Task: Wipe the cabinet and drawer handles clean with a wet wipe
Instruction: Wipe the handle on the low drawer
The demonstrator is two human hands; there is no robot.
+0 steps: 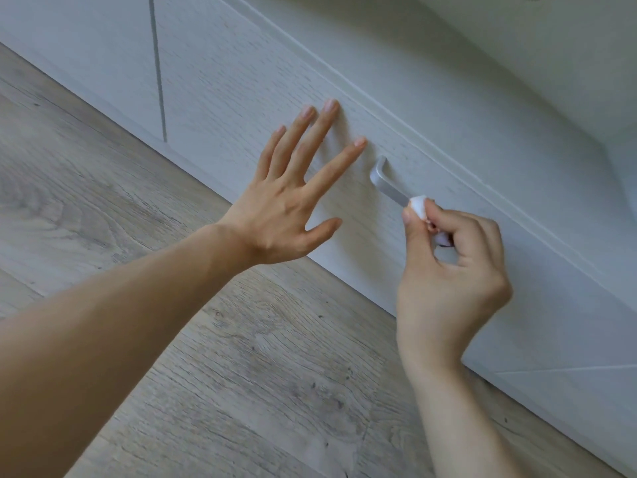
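Wipe (417,205): a small white wad, pinched between the thumb and curled fingers of the right hand (448,270), pressed against the handle (387,182) at the bar's lower-right part. Handle: a silver bar mounted on the pale wood-grain drawer front (241,108), running from 10 o'clock to 4 o'clock; its upper-left end and bend are exposed, the rest hidden behind the wipe and right hand. Left hand (289,198): at 9 o'clock of the handle, fingers straight and spread, fingertips resting flat on the drawer front, holding nothing; the index fingertip lies just beside the handle's upper-left end without touching it. A dark vertical gap (158,67) at 10 o'clock of the left hand separates two cabinet fronts. Floor (103,208): grey wood-look planks, filling the lower left beneath both forearms.
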